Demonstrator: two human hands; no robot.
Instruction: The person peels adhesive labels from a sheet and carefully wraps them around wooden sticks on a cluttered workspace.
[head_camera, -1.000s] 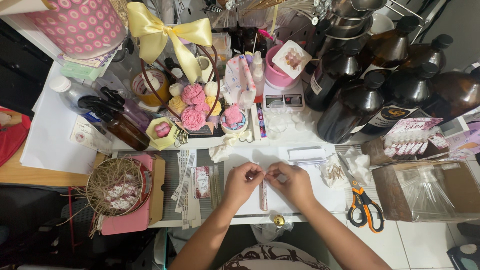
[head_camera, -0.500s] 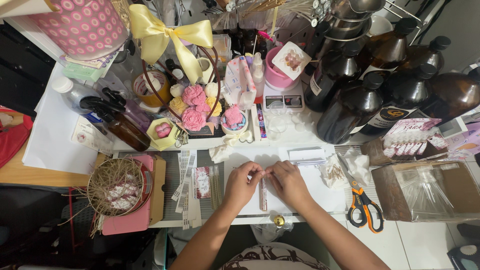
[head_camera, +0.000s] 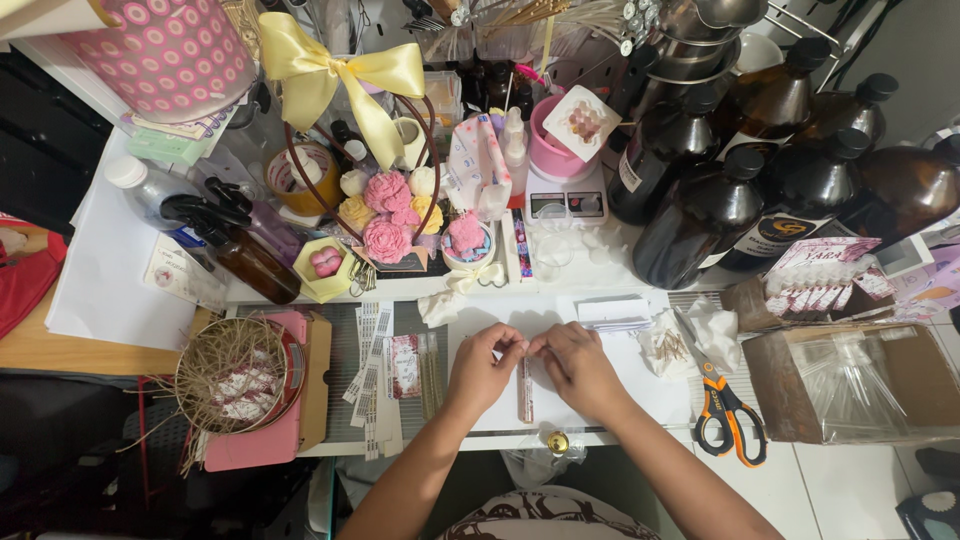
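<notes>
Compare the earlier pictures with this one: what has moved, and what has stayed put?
Very little. The left hand and right hand remain fingertip to fingertip over the slim tube on the white sheet, pinching something too small to identify. The scissors, straw-filled basket and brown bottles have not moved.

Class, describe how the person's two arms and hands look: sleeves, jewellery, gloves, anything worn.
The left hand and right hand are bare: no gloves, and no rings or watch that I can make out. Both forearms are uncovered, with no sleeves in view. A dark patterned garment shows at the bottom edge.
</notes>
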